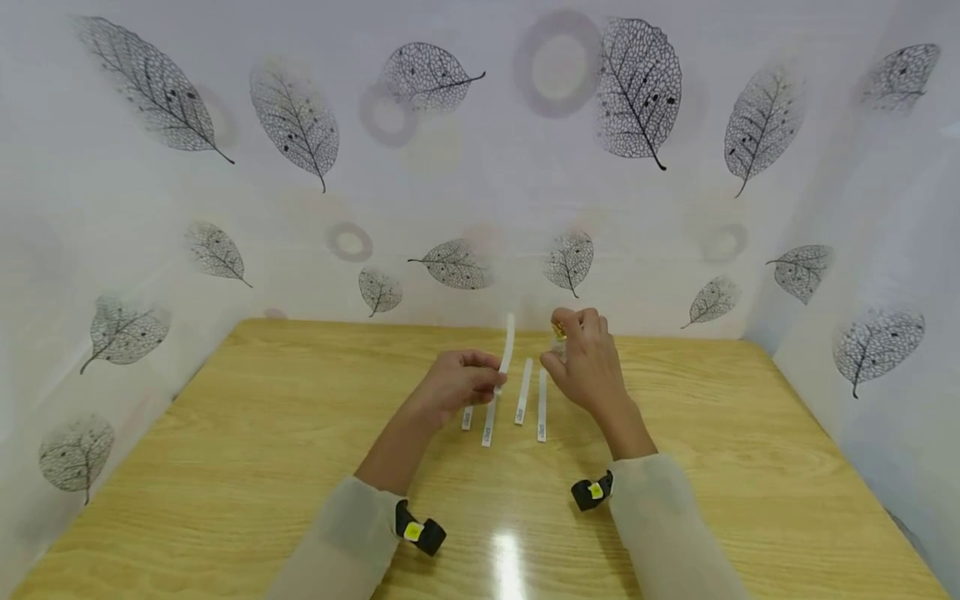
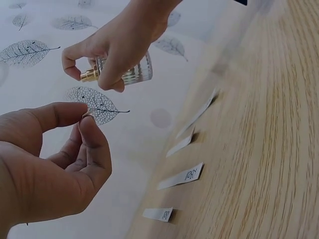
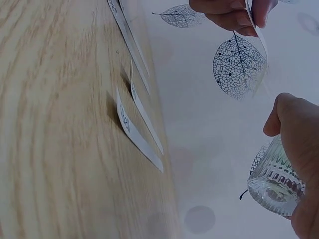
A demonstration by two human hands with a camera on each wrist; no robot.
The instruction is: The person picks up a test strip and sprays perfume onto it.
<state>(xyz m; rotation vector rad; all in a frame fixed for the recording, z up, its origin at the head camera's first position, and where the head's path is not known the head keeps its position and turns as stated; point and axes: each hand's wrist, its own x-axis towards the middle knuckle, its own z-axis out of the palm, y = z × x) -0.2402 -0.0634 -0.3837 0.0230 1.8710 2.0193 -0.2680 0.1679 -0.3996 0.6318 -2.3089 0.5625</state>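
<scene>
Pale sleeves (image 1: pixel 330 533) nearest, left hand (image 1: pixel 459 385) pinches a paper strip (image 1: pixel 508 343) near its lower end, presumably leaving its length exposed; right hand (image 1: pixel 588 362) grips a glass perfume bottle (image 2: pixel 143 70) above the table (image 1: pixel 247 467).

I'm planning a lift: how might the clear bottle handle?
The clear bottle is probably heavy for its size, given its thick base. It looks like glass, so may break if dropped. Its ridged sides might resist slipping.

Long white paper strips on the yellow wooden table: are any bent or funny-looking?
Yes, a little: the four long white paper strips on the light yellow wooden table curl, their near ends lifting and casting shadows, so they don't lie flat. I see no tears.
</scene>
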